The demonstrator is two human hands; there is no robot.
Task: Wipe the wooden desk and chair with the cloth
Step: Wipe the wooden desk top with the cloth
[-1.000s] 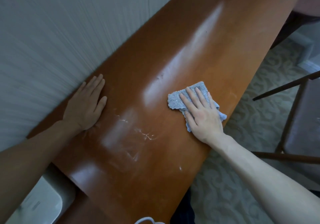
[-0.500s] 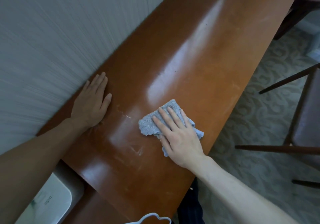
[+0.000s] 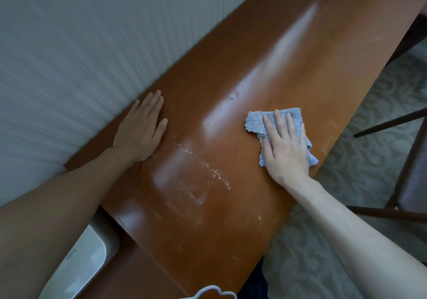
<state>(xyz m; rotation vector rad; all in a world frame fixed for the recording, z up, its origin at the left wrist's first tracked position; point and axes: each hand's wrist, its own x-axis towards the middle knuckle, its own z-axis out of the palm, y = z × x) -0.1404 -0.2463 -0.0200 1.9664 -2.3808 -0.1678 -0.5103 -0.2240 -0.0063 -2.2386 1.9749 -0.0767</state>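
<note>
A long glossy reddish-brown wooden desk (image 3: 265, 51) runs diagonally along a pale wall. A crumpled light-blue cloth (image 3: 255, 121) lies on it near the desk's right edge. My right hand (image 3: 285, 147) presses flat on the cloth, fingers straight and spread. My left hand (image 3: 141, 130) rests flat on the desk by the wall, palm down. White smears and streaks (image 3: 208, 169) show on the wood between the two hands. The dark wooden chair (image 3: 413, 183) stands at the right edge of the view, only partly seen.
A textured pale wall (image 3: 80, 56) borders the desk's far side. A white device (image 3: 76, 264) sits on a lower surface at bottom left. Patterned carpet (image 3: 369, 123) covers the floor on the right. A white cord loop (image 3: 215, 293) hangs at the bottom.
My right hand slid the cloth from the desk's right edge toward the middle, then back out to the right edge. My left hand stayed flat by the wall.
</note>
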